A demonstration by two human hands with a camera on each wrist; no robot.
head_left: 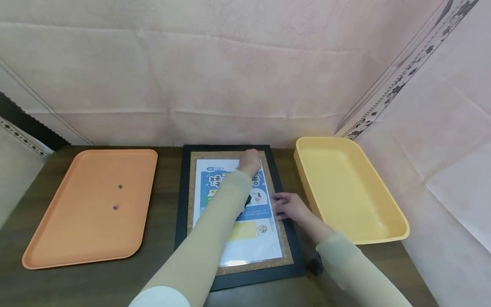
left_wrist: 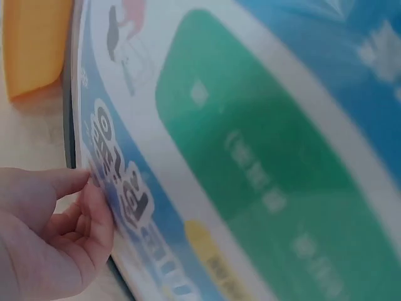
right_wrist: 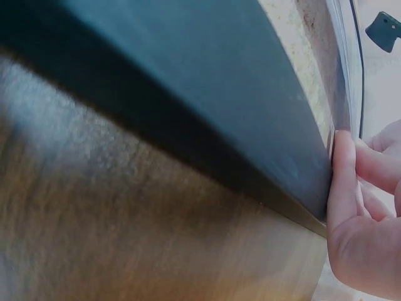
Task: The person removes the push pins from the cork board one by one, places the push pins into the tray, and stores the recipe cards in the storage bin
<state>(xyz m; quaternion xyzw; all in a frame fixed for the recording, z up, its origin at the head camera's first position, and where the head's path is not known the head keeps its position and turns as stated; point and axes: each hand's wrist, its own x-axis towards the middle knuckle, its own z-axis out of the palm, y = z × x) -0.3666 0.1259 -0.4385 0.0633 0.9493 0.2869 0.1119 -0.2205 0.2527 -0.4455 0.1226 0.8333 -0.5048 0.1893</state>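
A printed poster (head_left: pixel 249 251) under a clear glossy layer lies on a cork board (head_left: pixel 264 266) with a black frame (head_left: pixel 185 192). At its upper right corner is my left hand (head_left: pixel 250 163), fingers curled. Up close in the left wrist view, the left thumb and forefinger (left_wrist: pixel 69 182) pinch together against the poster (left_wrist: pixel 250 163); whatever sits between the tips is hidden. My right hand (head_left: pixel 291 207) touches the right edge of the poster with its fingertips. In the right wrist view, its extended fingers (right_wrist: pixel 343 169) rest at the sheet's edge, beside the frame (right_wrist: pixel 207 81).
An orange tray (head_left: pixel 84 238) stands left of the board, holding a small green piece (head_left: pixel 120 186) and a small purple piece (head_left: pixel 115 207). To the right is a deeper yellow bin (head_left: pixel 349 196). Pale cloth (head_left: pixel 230 76) hangs behind the wooden table (head_left: pixel 163 230).
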